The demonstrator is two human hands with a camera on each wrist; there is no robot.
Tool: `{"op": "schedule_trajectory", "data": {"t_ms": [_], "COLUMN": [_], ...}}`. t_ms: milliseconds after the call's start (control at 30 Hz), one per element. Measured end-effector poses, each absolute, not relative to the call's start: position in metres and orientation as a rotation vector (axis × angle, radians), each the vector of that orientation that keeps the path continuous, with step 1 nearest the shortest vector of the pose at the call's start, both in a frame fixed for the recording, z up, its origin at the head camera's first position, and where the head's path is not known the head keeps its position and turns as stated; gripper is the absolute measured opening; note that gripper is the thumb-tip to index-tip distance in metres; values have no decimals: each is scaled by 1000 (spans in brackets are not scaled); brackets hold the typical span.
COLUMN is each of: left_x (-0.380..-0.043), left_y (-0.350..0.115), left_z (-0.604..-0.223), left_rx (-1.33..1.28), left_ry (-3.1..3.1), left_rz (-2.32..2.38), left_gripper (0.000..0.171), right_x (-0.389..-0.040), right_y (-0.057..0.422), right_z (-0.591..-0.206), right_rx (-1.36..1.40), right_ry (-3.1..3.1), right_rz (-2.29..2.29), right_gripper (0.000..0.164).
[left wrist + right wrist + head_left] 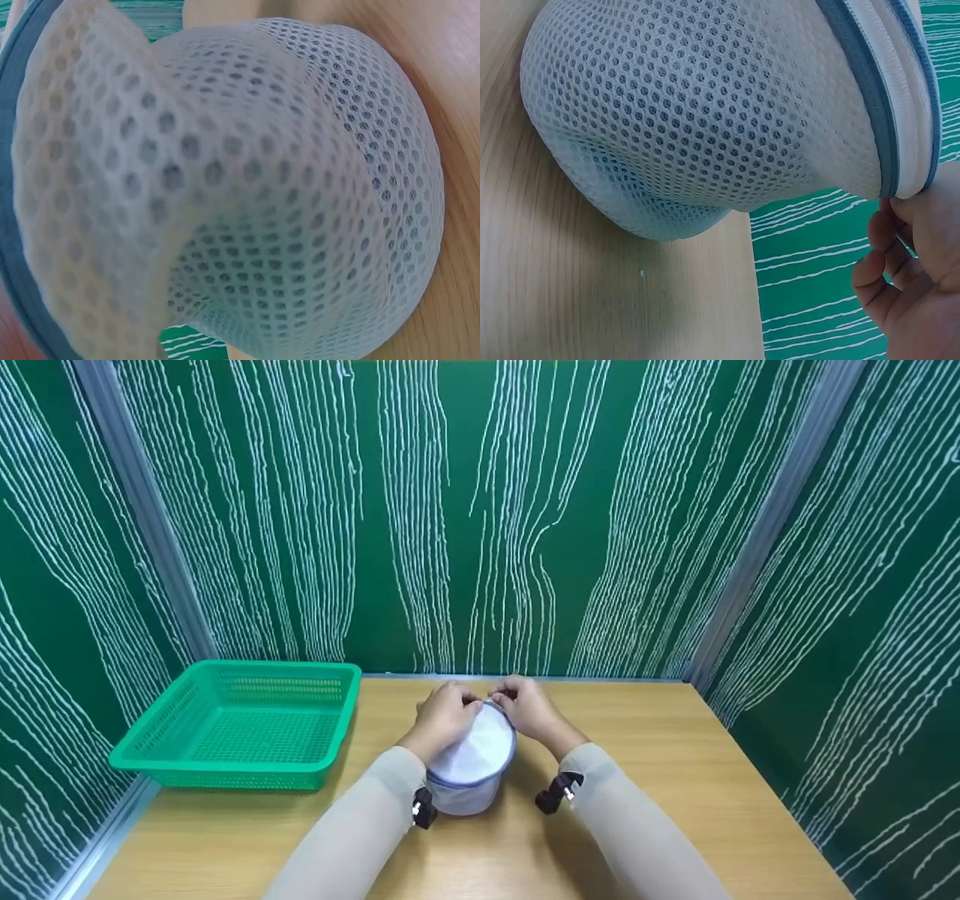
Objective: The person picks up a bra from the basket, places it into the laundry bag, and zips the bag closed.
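Observation:
A white mesh laundry bag (pixel 472 746) with blue trim stands on the table in the head view, its round top facing up. My left hand (pixel 444 720) bends its fingers at the far left of the rim and pinches the edge there. Opposite it, my right hand (pixel 534 711) grips the far right of the same rim. In the right wrist view the thumb and index finger of the right hand (pixel 919 262) meet at the blue-and-white zip band (pixel 885 97). Mesh (pixel 285 187) fills most of the left wrist view, which hides nearly all of the left hand.
A green plastic basket (pixel 322 765) stands on the left of the wooden table (pixel 645 780). Green walls (pixel 465 510) with white wavy lines enclose the table's back and sides. Each sleeve carries a small black device (pixel 551 796) near the wrist.

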State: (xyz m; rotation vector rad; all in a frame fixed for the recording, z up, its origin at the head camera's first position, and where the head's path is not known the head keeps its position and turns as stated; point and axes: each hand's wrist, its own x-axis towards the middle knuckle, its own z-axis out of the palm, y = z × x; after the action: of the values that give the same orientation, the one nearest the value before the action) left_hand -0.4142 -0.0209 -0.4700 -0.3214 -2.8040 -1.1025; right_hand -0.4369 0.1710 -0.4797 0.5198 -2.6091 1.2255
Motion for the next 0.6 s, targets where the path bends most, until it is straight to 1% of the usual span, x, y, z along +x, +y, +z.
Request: {"op": "schedule_trajectory", "data": {"t_ms": [267, 600], "left_x": [-411, -409], "left_y": [-26, -28], "left_z": [-469, -470], "left_rx": [-275, -82], "left_ry": [-2812, -2801], "left_rz": [-1140, -1299], "left_gripper": [18, 20], "right_x": [-436, -433], "right_y": [170, 169], "right_z": [-481, -477], "right_rx": [548, 497], "right_ry": [-2644, -2680], "right_rz": [1179, 1169], "right_gripper": [11, 13]}}
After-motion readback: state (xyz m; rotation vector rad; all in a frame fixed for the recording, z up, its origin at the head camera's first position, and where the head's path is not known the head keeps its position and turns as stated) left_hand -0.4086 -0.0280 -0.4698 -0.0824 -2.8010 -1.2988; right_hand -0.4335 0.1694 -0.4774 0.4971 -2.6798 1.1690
